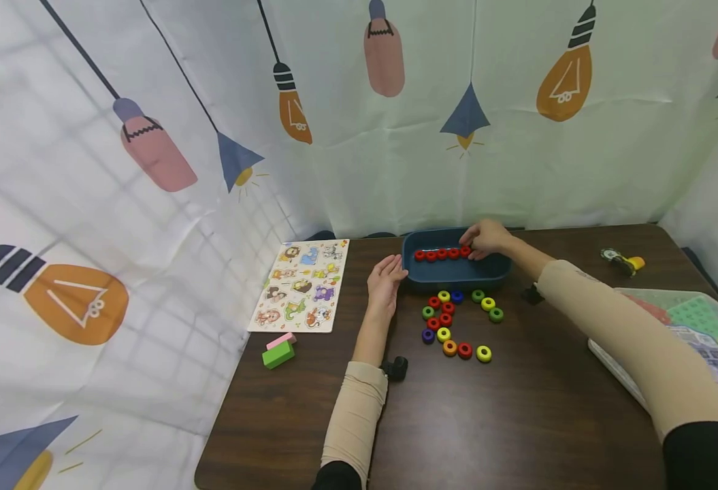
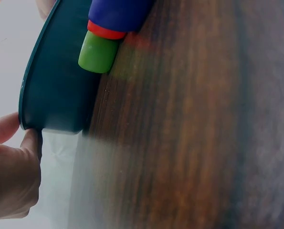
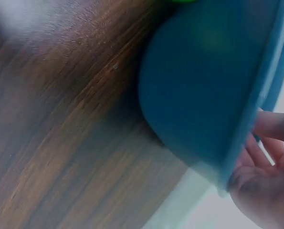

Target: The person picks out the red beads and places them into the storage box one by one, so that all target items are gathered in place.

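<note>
A dark blue tray point(image 1: 457, 280) stands at the table's back edge, with a row of several red rings point(image 1: 442, 254) inside. My right hand point(image 1: 488, 239) reaches over its right end, thumb and fingertips around the rightmost red ring point(image 1: 465, 251). In the right wrist view the tray's wall hides the ring from the curled right hand point(image 3: 270, 176). My left hand point(image 1: 384, 282) lies beside the tray's left end, fingers extended and touching it. The left wrist view has the left hand point(image 2: 13, 176) against the tray's rim point(image 2: 23, 90).
Several loose coloured rings point(image 1: 446, 320) lie in front of the tray. An animal picture board point(image 1: 300, 286) and green block point(image 1: 279, 354) lie left. A small yellow-and-black item point(image 1: 625, 261) sits at the right, behind a clear bin point(image 1: 616, 371) with coloured pieces.
</note>
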Tool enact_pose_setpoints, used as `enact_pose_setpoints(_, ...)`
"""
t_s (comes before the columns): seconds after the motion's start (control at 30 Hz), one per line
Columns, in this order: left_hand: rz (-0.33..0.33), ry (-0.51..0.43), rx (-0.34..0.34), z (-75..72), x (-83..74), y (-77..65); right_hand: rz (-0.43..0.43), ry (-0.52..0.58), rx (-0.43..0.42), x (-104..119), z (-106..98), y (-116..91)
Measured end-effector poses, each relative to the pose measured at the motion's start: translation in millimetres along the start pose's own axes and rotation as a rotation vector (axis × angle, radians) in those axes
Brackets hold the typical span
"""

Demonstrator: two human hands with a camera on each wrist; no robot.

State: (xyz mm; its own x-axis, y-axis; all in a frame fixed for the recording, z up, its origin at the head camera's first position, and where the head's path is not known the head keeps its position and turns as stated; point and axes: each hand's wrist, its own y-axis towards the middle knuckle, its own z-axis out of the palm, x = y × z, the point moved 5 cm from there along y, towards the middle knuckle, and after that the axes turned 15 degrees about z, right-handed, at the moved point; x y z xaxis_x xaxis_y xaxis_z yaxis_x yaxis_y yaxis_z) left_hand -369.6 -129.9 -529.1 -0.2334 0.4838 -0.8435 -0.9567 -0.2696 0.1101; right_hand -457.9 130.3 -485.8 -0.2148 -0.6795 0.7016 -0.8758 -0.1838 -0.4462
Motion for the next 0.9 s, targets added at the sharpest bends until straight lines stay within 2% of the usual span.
enact_pose_setpoints(0.2,0.004,0.001,-0.004,0.5,-0.7,1.3,-0.128,-0.013,0.03,14,-3,-31)
enact_pose_setpoints(0.4,-0.005,0.008,-0.005,0.1,1.9,1.0,-0.224,-0.057,0.086,24,8,-73)
enact_pose_setpoints(0.53,-0.008,0.014,-0.006,-1.2,2.9,0.1,-0.235,-0.087,0.153,25,27,-101)
enact_pose_setpoints(0.67,-0.013,0.01,-0.007,-1.6,3.1,-0.2,-0.247,-0.119,0.219,18,52,-123)
enact_pose_setpoints(0.9,-0.02,0.012,-0.003,-0.2,2.6,1.5,-0.422,-0.304,0.227,-7,100,-146)
